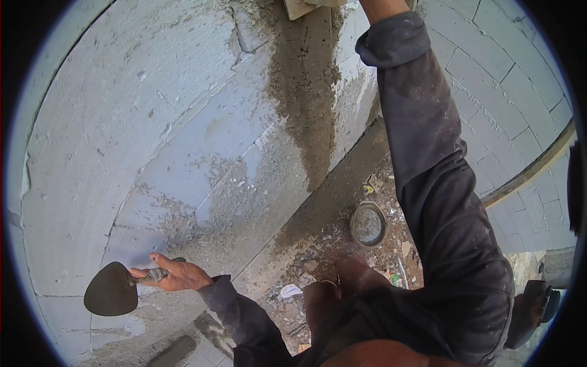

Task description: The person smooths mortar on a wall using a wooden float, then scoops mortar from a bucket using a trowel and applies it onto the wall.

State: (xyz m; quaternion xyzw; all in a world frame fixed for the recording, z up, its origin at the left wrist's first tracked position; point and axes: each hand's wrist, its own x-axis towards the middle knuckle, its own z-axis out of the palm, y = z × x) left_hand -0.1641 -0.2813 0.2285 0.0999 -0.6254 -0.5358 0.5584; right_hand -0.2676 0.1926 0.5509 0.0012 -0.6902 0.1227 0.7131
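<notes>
My left hand (177, 274) is closed round the handle of a trowel (111, 290), whose rounded dark blade points left, in front of the pale block wall (165, 110). My right arm reaches up to the top of the view in a dark sleeve (422, 122). Only its bare wrist shows there; the hand itself is cut off by the upper edge. Left of that wrist, the edge of a flat board-like piece (299, 7) shows, and whether my right hand holds it is hidden. Beneath this piece a band of wet grey mortar (302, 98) runs down the wall.
Below the wall, rubble and scraps (293, 291) litter the ground. A round bucket (368, 224) with grey residue stands there near my bare legs (354, 275). To the right rises another block wall (489, 79), with a timber-like strip (529, 165) across it. A dark object (529, 312) stands at lower right.
</notes>
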